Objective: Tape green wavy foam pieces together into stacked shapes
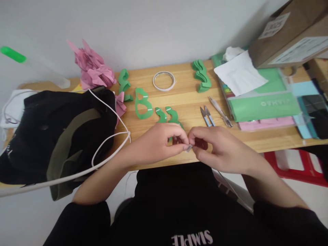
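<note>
- Near the front edge of the pale wood-grain counter [185,89], L hand [162,141] & R hand [222,150] meet almost fingertip to fingertip.
- L hand's grip: thumb & index pinched tight on a tiny whitish strip [189,148], its end poking out below the fingertips.
- R hand's grip: thumb & index curled w/ a small gap btwn, tips right at the same strip; can't tell if it has hold too.
- Just beyond L hand: two wavy green paper cut-outs [161,115], side by side, white bits at their far ends, near ends partly hidden by the hand.
- L of those: a two-lobed green paper loop [150,110] w/ two white bits, lying flat.
- Farther back: a thin white tape ring [154,83], flat; R of it, a stack of wavy green paper pieces [201,77].
- Beyond R hand: blue-handled metal snips [210,119], blades apart, & a slim grey pen [217,108] close by.
- Far L: a crumpled pink paper bunch [98,73] behind a black cloth bag [36,126].
- Far R: a brown cardboard box [289,37] near a green plastic folder [271,108].
</note>
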{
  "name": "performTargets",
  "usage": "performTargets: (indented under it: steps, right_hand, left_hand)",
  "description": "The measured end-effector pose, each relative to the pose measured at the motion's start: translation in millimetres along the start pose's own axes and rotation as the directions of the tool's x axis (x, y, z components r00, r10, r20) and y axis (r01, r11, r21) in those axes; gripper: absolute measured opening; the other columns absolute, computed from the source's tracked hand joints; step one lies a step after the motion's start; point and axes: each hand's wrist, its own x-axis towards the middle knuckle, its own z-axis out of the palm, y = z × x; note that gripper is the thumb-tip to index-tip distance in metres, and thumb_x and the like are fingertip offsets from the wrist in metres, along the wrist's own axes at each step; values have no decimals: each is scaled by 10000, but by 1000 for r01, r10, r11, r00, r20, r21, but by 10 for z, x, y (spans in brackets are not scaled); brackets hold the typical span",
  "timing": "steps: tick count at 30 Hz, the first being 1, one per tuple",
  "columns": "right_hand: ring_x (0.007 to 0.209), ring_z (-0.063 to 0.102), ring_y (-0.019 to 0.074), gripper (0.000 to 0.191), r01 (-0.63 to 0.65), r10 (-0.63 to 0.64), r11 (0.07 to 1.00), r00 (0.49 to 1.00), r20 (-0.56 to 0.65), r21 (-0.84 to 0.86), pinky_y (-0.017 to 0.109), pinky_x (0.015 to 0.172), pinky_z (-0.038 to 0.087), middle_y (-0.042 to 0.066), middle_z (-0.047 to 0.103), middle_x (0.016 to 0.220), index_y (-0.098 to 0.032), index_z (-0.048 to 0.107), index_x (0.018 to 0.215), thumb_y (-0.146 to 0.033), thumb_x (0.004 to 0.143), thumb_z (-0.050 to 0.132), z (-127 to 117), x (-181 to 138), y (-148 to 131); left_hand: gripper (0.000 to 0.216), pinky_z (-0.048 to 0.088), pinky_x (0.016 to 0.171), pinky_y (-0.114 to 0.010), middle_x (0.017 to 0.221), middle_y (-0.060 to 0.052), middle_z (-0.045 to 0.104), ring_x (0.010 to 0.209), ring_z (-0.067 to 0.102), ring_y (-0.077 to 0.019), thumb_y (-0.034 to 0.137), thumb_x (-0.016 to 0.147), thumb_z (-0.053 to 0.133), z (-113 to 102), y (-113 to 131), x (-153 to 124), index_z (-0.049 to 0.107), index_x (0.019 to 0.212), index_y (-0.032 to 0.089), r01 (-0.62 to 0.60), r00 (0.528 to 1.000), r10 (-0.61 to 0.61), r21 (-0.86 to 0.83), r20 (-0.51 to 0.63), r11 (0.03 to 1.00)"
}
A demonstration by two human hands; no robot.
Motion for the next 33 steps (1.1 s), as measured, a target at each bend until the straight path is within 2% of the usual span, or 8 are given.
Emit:
performTargets:
  steps: [5, 10, 13, 19, 22, 25, 29, 33]
  right_hand:
    - [470, 405, 108, 76, 11, -16, 992, 999, -43, -123, 256, 511, 277, -41, 482, 546, -224, 458, 677, -154, 688, 484, 9, 15, -4]
    - [463, 426, 116, 49, -57, 43, 966, 997, -63, -252, 263, 506, 249, -27, 508, 551, -219, 457, 700, -188, 720, 488, 45, 26, -18]
    - [479, 446, 124, 39, -115, 110, 926, 993, -35, -360, 266, 510, 238, -11, 558, 600, -206, 502, 747, -182, 748, 471, 68, 31, -51]
    - [585, 583, 182, 217, -167, 237, 814, 970, 57, -556, 287, 520, 228, 55, 682, 791, -160, 578, 976, -167, 809, 440, 88, 59, -85]
    - [683, 652, 227, 264, -330, 407, 719, 913, -15, -612, 291, 531, 280, 96, 706, 877, -146, 572, 1070, -174, 846, 437, 100, 95, 43]
    - [899, 672, 286, 246, -557, 532, 550, 808, -253, -623, 306, 609, 384, 181, 681, 1047, -110, 576, 1080, -189, 881, 454, 135, 129, 299]
    - [1030, 637, 317, 256, -648, 530, 484, 752, -392, -588, 343, 730, 443, 232, 638, 1132, -68, 570, 1093, -158, 872, 476, 180, 157, 585]
    - [949, 670, 294, 258, -696, 578, 504, 712, -400, -511, 335, 713, 455, 213, 664, 1073, -78, 587, 1048, -84, 809, 491, 191, 159, 662]
  left_hand:
    - [85, 477, 715, -257, 803, 6, 708, 754, 627, -123, 130, 822, 621, 16, -24, 23, 652, 752, 167, 38, 999, -39, -40, -19, 998]
    - [84, 466, 693, -250, 759, 7, 683, 725, 610, -117, 130, 816, 615, 42, -40, 36, 651, 747, 162, 44, 996, -46, -26, -82, 999]
    - [91, 460, 704, -253, 760, 4, 671, 733, 606, -119, 131, 813, 610, 66, -68, 52, 645, 736, 161, 51, 995, -51, -4, -82, 999]
    - [109, 450, 687, -262, 723, 4, 644, 697, 589, -126, 153, 803, 594, 90, -129, 96, 635, 703, 170, 87, 994, -88, -6, -72, 996]
    - [96, 457, 673, -264, 738, -7, 663, 708, 597, -136, 189, 795, 608, 72, -152, 121, 648, 709, 174, 131, 989, -138, -118, -56, 984]
    - [111, 443, 608, -246, 718, -13, 661, 656, 579, -124, 246, 781, 644, 37, -178, 153, 650, 702, 168, 157, 958, -223, -319, -183, 935]
    - [122, 439, 599, -218, 651, 12, 634, 603, 547, -90, 267, 740, 699, -45, -145, 212, 653, 694, 163, -38, 836, -297, -589, -461, 808]
    - [132, 413, 573, -208, 632, 17, 637, 574, 528, -77, 274, 707, 737, -157, 3, 280, 670, 685, 163, -177, 800, -307, -691, -516, 701]
